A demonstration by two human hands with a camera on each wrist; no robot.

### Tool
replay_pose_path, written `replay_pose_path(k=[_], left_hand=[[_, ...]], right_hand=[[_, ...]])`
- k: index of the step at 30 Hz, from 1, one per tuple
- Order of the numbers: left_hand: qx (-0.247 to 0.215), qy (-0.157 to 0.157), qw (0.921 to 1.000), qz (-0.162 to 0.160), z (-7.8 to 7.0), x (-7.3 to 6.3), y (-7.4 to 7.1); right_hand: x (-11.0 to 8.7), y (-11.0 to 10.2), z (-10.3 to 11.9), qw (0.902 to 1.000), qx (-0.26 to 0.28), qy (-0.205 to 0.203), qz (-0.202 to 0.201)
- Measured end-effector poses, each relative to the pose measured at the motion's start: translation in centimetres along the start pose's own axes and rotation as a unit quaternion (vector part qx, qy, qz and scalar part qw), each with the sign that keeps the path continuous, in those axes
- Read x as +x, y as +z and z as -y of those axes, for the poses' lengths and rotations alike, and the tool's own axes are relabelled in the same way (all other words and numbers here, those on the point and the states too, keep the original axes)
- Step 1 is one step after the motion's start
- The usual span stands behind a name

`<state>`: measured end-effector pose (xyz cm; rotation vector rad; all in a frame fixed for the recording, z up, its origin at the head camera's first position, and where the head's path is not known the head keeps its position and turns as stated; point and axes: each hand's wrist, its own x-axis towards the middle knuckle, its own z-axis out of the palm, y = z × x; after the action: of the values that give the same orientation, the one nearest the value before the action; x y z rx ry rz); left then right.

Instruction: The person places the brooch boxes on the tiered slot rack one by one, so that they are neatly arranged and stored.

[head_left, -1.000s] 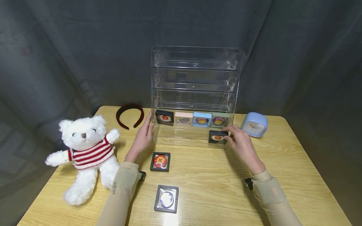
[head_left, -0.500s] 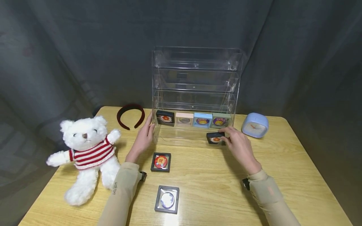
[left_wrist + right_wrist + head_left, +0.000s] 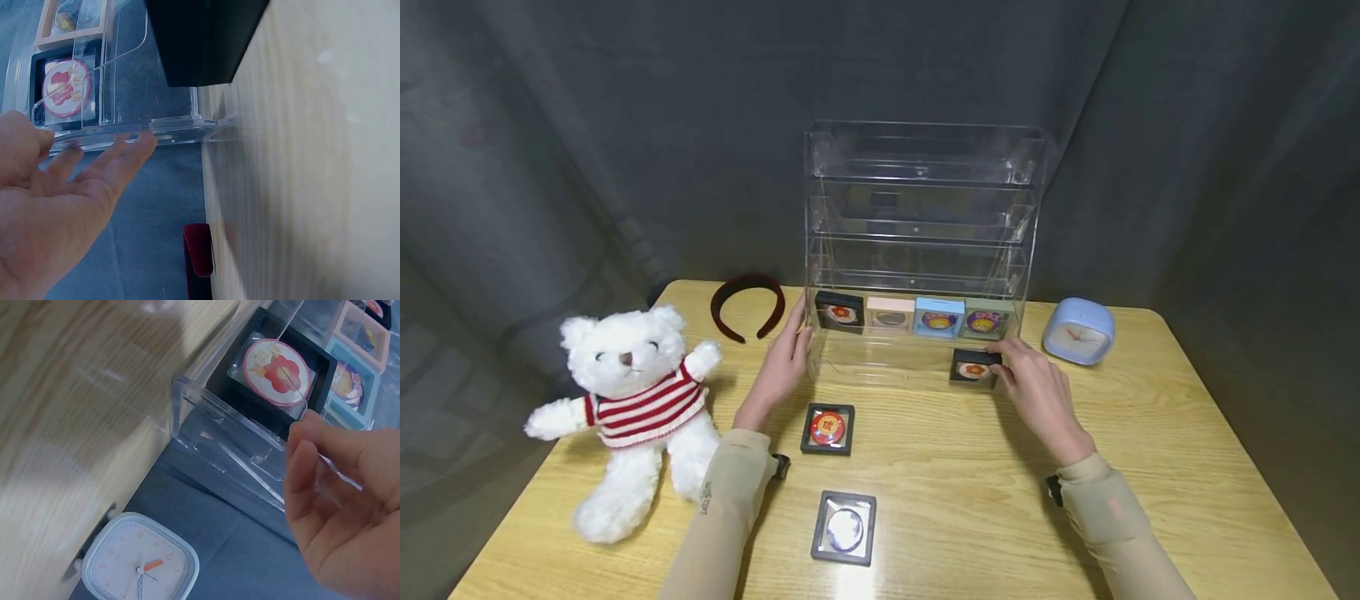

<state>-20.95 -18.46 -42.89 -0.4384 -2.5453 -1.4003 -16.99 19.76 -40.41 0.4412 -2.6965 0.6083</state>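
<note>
A clear acrylic display rack [image 3: 916,236] with stepped shelves stands at the back of the table. My left hand [image 3: 781,367] rests against its left side, and in the left wrist view its fingers [image 3: 122,159] lie fairly straight along the panel. My right hand [image 3: 1037,396] pinches a black display frame [image 3: 973,369] at its right end on the lowest shelf. This frame holds a round badge [image 3: 277,372] with a red flower. One shelf up sit another black frame [image 3: 839,313], a pink frame [image 3: 890,315], a blue frame [image 3: 938,318] and a green frame [image 3: 987,319].
Two black frames lie flat on the table, one with a red disc [image 3: 827,427] and one with a silvery disc [image 3: 845,531]. A white teddy bear [image 3: 638,417] sits at left. A dark red headband [image 3: 745,283] and a blue clock [image 3: 1079,332] flank the rack.
My right hand has shifted the black frame slightly left along the lowest shelf. It was tilted half a second ago and now sits level. The left hand stays against the rack.
</note>
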Motion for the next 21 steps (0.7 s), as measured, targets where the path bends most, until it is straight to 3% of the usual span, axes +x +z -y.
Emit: replay_pose_path(k=[21], left_hand=[[-0.010,-0.006,0.9999,0.007,-0.02,-0.01,-0.03]], right_hand=[[-0.86,-0.51,0.22,0.9996,-0.018,-0.005,-0.020]])
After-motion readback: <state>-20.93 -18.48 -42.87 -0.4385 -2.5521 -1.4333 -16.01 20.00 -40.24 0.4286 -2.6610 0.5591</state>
